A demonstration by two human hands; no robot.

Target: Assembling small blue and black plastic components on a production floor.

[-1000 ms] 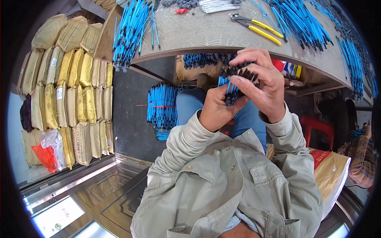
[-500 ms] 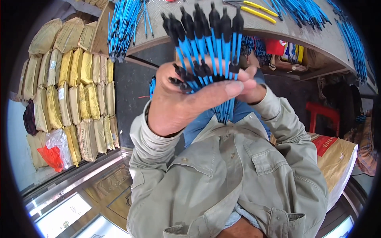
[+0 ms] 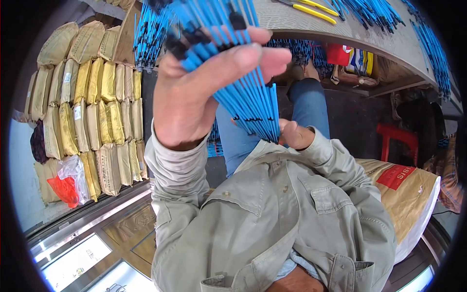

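Note:
My left hand [image 3: 194, 82] is closed round a thick bundle of thin blue rods [image 3: 245, 104] with black ends. The thumb lies across the front of the rods and the fingers come round from behind. The bundle tilts, its black-capped upper part leaning to the upper left, where it is blurred and runs out of view. My right hand [image 3: 296, 135] is at the lower end of the bundle, with its thumb beside the rods. Its other fingers are mostly hidden, but it appears to grip the lower tips.
On the table [image 3: 277, 22] ahead lie yellow-handled pliers [image 3: 314, 9] and more blue rods [image 3: 372, 13]. Stacked paper-wrapped packages [image 3: 90, 104] stand at the left. A red stool [image 3: 396, 141] and a large paper sack [image 3: 401, 194] are at the right.
My left hand and the upper part of the bundle have moved up and to the left. My right hand has come down from behind the left hand to the lower end.

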